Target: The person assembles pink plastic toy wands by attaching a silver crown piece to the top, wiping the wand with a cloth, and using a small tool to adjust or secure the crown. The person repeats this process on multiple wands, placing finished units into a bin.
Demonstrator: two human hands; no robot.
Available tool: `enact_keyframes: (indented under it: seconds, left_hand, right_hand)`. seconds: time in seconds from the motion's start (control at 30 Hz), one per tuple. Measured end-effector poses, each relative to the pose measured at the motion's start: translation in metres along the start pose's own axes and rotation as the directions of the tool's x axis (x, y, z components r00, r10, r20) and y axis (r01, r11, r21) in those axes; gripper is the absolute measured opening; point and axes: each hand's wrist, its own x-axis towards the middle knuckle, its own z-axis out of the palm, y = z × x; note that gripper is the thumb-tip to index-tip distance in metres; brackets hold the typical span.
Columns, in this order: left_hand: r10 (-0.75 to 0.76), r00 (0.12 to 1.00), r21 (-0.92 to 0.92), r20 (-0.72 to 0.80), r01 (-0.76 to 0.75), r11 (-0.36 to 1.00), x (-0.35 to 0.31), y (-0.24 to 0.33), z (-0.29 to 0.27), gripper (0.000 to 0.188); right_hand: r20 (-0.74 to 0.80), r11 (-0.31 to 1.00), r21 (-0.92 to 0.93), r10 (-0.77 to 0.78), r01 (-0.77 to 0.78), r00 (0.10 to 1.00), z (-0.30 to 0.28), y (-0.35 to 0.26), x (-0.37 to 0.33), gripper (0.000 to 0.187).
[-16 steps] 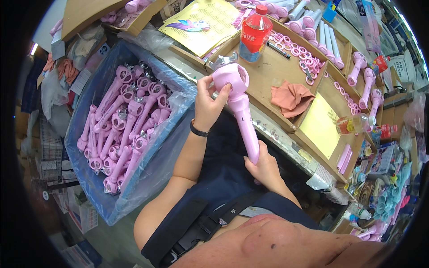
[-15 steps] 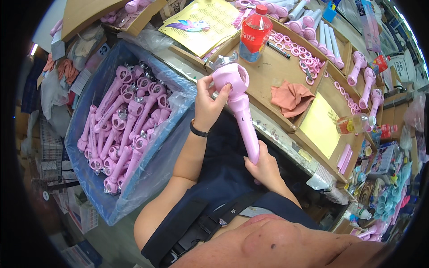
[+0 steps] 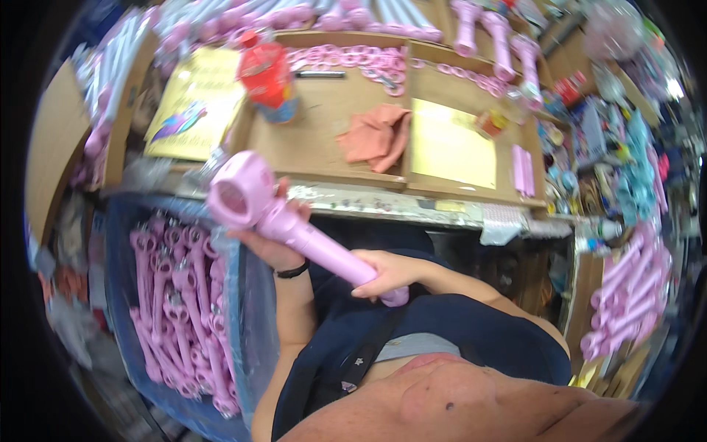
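Observation:
I hold a pink toy wand [image 3: 317,244] slantwise in front of my body. Its wide hollow head points to the upper left. My left hand [image 3: 274,249] wraps the neck from beneath, just below the head, with some fingers showing past the far side. Around the lower handle, my right hand [image 3: 387,272] is closed, and the rounded handle end sticks out below it. To the left, a bin with a blue plastic liner [image 3: 249,339] holds many similar pink wands [image 3: 180,306], several with silvery pieces on their heads.
Beyond the bench edge [image 3: 353,202] lie cardboard trays [image 3: 317,155] with a red-capped bottle [image 3: 269,77], an orange cloth [image 3: 375,136], pink rings [image 3: 339,55], a black pen [image 3: 320,74] and a yellow sheet [image 3: 453,147]. More pink wands [image 3: 630,295] are piled at the right.
My view has turned toward the right. The wand has tipped from nearly upright to a flatter slant, its head swinging left. Both hands still hold it.

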Motion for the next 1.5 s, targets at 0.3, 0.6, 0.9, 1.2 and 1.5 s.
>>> enact_keyframes:
  seconds: [0.3, 0.6, 0.9, 1.2, 1.5]
  left_hand:
    - [0.045, 0.985, 0.098, -0.166, -0.029, 0.995, 0.006, 0.045, -0.020, 0.085]
    - [0.105, 0.977, 0.403, -0.188, -0.021, 0.915, 0.003, 0.054, -0.016, 0.078]
    - [0.048, 0.956, 0.440, -0.289, 0.088, 0.894, 0.007, 0.045, -0.015, 0.069]
    - [-0.189, 0.931, 0.355, -0.311, 0.299, 0.886, 0.025, 0.019, 0.003, 0.059]
    - [-0.107, 0.892, 0.543, -0.440, 0.359, 0.759, 0.021, 0.008, 0.026, 0.047]
  right_hand:
    - [-0.626, 0.684, -0.729, -0.649, -0.030, 0.433, -0.103, -0.048, -0.072, 0.023]
    - [-0.671, 0.475, -0.662, -0.032, -0.580, 0.741, -0.164, -0.050, -0.096, 0.048]
    - [-0.624, 0.497, -0.738, -0.247, -0.456, 0.741, -0.148, -0.047, -0.134, 0.036]
    - [-0.674, 0.686, -0.713, -0.611, -0.148, 0.414, -0.090, -0.066, -0.121, 0.022]
    - [0.106, -0.081, -0.993, -0.933, 0.087, 0.343, -0.019, -0.110, 0.010, 0.025]
